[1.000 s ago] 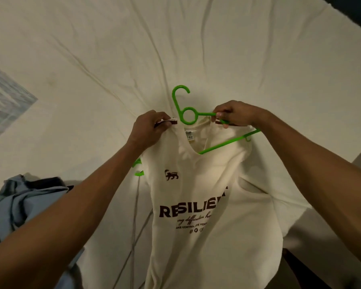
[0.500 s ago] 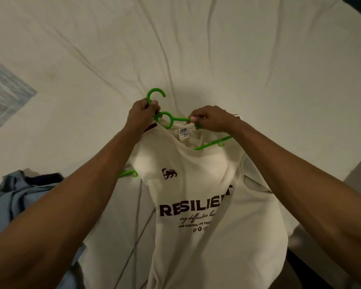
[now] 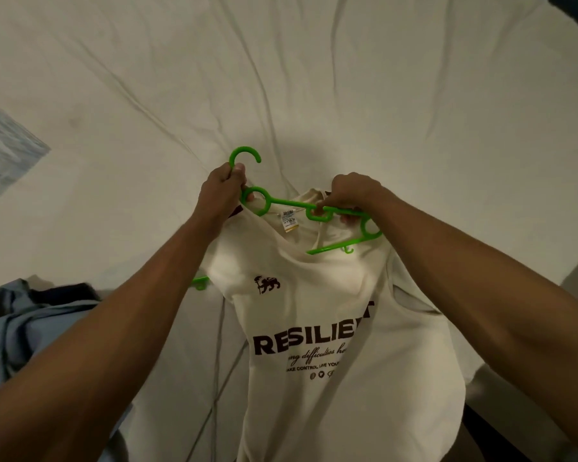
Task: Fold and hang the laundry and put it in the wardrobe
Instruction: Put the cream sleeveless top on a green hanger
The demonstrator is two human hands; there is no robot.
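Both my forearms reach forward and converge toward the middle of the view, bare to the elbow. My left hand (image 3: 219, 195) is curled into a grip, back of the hand toward me, thumb tip showing at the top and one fingertip visible lower down. My right hand (image 3: 354, 195) is bent down at the wrist, knuckles up, fingers (image 3: 319, 209) curled under in a pinch. The two hands are level with each other and near, not touching.

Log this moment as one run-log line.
step: hanging shirt | left hand: grips green hanger neck | right hand: pinches hanger arm | cream T-shirt: partly on
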